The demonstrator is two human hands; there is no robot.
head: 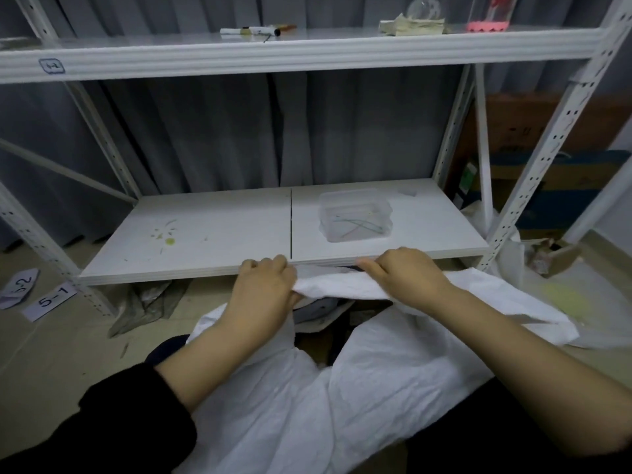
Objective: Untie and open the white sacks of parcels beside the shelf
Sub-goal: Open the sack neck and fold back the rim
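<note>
A white woven sack (pixel 342 398) lies on the floor in front of the white metal shelf (pixel 212 234). Its mouth gapes open between my arms, and dark parcels (pixel 325 319) show inside. My left hand (pixel 263 295) and my right hand (pixel 407 275) both grip the far rim of the sack's mouth (pixel 338 287), stretched taut between them just below the shelf's front edge. No tie or string is visible on this sack.
A clear plastic tub (pixel 355 215) sits on the lower shelf board. Markers (pixel 256 30) and papers lie on the upper board. A grey plastic bag (pixel 147 302) lies under the shelf, paper labels (pixel 48 301) at left, another white sack (pixel 513 254) and cardboard boxes (pixel 554 131) at right.
</note>
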